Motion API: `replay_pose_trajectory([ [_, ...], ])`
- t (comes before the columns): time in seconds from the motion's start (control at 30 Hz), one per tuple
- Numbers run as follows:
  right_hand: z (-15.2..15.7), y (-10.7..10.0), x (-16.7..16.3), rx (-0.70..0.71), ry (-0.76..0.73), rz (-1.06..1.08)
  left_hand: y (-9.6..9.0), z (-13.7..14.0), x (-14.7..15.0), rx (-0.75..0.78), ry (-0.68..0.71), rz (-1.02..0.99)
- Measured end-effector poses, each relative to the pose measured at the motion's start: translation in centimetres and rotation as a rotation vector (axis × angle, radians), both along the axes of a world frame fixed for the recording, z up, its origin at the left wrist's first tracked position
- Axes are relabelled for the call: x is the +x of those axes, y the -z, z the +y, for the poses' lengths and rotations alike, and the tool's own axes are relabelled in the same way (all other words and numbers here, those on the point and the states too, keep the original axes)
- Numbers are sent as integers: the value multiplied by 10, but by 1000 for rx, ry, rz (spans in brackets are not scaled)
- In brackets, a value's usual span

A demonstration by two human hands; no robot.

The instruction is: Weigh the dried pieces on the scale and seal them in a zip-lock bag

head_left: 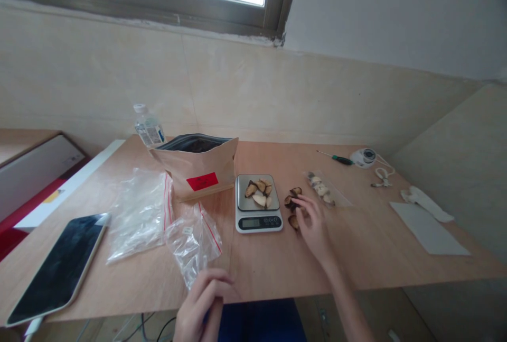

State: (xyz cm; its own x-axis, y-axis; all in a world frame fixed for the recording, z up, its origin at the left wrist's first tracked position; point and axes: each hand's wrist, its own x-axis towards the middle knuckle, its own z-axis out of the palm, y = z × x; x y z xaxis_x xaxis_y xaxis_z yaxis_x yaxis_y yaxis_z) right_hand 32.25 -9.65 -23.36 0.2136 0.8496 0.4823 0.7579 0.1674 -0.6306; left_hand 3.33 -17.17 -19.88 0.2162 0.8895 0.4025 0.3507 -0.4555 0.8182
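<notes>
My right hand [312,223] is over a small group of dried mushroom slices [293,221] on the table, fingers apart and fingertips at the slices. Whether it pinches one cannot be made out. More pale and brown slices [259,200] lie on the metal plate of a small kitchen scale [259,224]; its display is too small to read. My left hand [208,302] is at the table's front edge, fingers curled and nothing visible in them. Just beyond it lies a clear zip bag [194,239] with a red seal line.
Behind the bags stands an open brown pouch [206,165] and a water bottle [149,126]. A larger zip bag [137,215] and a tablet [59,268] are left. Rightward lie a filled clear bag [321,188], screwdriver [343,160], white camera [363,157] and white sheet [430,231].
</notes>
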Motion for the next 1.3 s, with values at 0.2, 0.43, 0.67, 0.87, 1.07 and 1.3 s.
replay_pose_trajectory([
  [0.2, -16, 30, 33, -10, 54, -40, 4, 39, -16, 154, -346, 214],
  [0.43, -16, 37, 34, 3, 22, -3, 23, 66, -10, 135, -392, 449],
  [0.67, -15, 41, 34, -48, 17, -2, 42, 54, -13, -63, -284, 288],
  [0.87, -16, 44, 33, -39, 36, -74, 52, 49, -14, -78, -290, 299],
  [1.07, -17, 49, 38, -11, 126, -179, 59, 50, -13, -86, -262, 337],
  [1.3, -4, 11, -23, 43, 14, -291, 70, 51, -9, -31, -285, 456],
])
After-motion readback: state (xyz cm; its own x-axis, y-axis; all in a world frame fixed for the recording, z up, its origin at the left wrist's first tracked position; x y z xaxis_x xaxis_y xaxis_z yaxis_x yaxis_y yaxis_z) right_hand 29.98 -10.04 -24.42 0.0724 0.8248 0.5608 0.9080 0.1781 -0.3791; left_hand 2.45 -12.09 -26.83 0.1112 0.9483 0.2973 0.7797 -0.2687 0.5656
